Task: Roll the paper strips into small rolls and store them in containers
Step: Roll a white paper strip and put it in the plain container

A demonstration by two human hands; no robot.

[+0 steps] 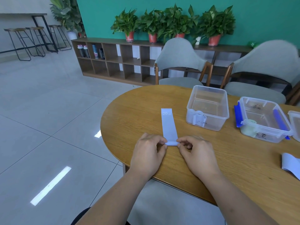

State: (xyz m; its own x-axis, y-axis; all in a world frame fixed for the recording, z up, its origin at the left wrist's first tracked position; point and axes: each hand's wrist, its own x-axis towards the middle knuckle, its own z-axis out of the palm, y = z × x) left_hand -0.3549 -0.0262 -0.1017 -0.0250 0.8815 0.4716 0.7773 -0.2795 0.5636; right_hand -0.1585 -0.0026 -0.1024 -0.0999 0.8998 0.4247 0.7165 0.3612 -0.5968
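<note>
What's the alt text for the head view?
Two bare hands, left hand and right hand, pinch the near end of a white paper strip printed "20 LB", its first turn rolled, flat on a wooden table. Two clear containers stand to the right, more paper at the right edge.

A: So what's the person wearing?

B: Not much to see. Both forearms are bare right down to the wrists, no sleeves anywhere. The left hand (146,155) and right hand (197,155) have no gloves, rings, watch or bands. Fingers (182,141) look short-nailed. There's some dark clothing (81,215) at the bottom edge.
</note>
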